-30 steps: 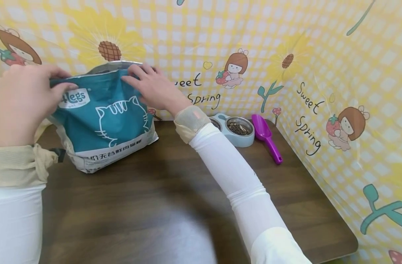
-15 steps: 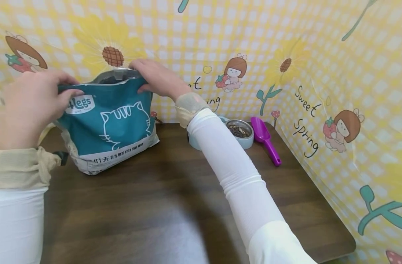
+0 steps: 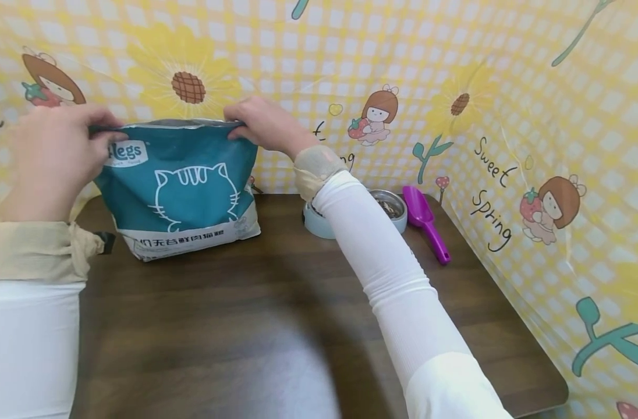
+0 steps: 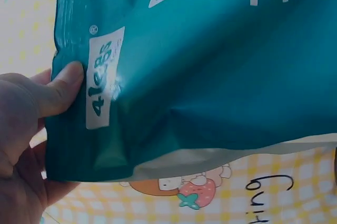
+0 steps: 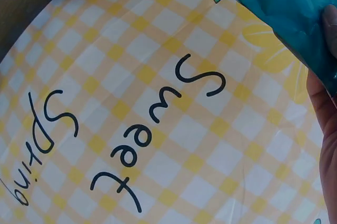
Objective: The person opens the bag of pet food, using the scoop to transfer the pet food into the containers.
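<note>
A teal and white cat food bag [image 3: 193, 192] with a white cat outline stands upright on the table at the left in the head view. My left hand [image 3: 62, 151] pinches its top left corner, thumb on the front face. In the left wrist view that thumb [image 4: 68, 79] presses beside the "4legs" label. At the top right corner my right hand [image 3: 266, 125] pinches the rim between thumb and fingers. The rim is pulled wide, and only a thin silvery strip of the inside shows behind it. The right wrist view catches just the bag's corner [image 5: 295, 13] and part of that hand.
Behind my right forearm stands a pale blue double bowl [image 3: 319, 224], partly hidden, with brown bits in its right-hand dish. A purple scoop [image 3: 426, 224] lies to its right. Yellow checked cloth [image 3: 308, 70] lines the back and right sides of the brown table [image 3: 235, 326].
My right hand has shifted from the bag's front rim to its right corner. The rim, which gaped half a second ago, is now stretched nearly flat, and the front face is smoother.
</note>
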Available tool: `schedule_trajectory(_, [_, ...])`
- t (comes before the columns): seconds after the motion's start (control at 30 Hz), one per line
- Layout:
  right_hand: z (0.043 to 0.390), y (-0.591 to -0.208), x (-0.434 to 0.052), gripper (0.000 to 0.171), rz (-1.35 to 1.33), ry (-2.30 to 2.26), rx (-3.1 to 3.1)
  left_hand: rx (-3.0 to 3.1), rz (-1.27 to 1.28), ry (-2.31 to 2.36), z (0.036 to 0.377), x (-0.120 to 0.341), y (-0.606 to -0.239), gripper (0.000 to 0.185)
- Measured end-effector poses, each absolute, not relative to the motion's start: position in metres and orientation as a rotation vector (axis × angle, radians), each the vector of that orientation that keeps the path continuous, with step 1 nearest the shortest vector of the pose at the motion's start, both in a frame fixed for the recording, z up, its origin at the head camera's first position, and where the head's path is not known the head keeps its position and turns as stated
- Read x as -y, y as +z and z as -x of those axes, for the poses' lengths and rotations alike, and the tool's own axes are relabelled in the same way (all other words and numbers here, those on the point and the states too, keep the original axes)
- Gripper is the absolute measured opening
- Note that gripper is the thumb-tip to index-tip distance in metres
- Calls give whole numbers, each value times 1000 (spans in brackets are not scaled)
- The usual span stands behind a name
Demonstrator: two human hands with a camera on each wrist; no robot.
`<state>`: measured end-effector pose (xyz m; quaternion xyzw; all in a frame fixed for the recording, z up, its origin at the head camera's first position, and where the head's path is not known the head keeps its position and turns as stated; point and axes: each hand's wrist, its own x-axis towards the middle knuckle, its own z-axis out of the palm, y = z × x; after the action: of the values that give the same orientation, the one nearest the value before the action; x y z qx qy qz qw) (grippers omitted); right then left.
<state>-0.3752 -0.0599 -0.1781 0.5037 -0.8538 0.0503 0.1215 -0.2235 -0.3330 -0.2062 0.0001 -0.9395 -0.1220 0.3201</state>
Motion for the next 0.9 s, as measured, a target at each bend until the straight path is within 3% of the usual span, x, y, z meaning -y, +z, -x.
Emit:
schedule_trajectory(0.2, [376,-180,58,26,-1441,166,2499,2711,-25,-160,231,322,-194,31])
schedule_trajectory(0.43, [374,-184,59,23,-1411,109,2557,2836,219,-189,250,300,-198,77])
schedule_trajectory(0.5, [374,-184,58,23,-1411,113,2569,2861,261,-166,257,296,-198,81])
schedule_trajectory(0.73, [375,-184,54,23,-1396,149,2582,2788,335,-168,272,296,-195,51])
schedule_trajectory(0.9, [375,-181,53,25,-1428,193,2600,2699,309,-197,270,296,-198,39])
